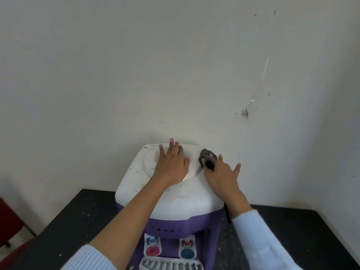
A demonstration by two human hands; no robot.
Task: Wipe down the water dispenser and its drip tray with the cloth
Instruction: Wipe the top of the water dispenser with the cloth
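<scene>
**A:** Entry: water dispenser [191, 199]. Any lettering, brand or numbers?

**B:** None legible on the white top or the purple front.

**A:** Labels or signs?

**B:** Two white tap plates on the front. The left plate [153, 247] has blue and red colour marks. The right plate [187, 248] has red and blue-green marks. Any print is too small to read. The control strip [165, 229] has small dots and no readable characters.

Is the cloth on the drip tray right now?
No, the right hand presses the cloth on the dispenser's white top, well above the drip tray.
</scene>
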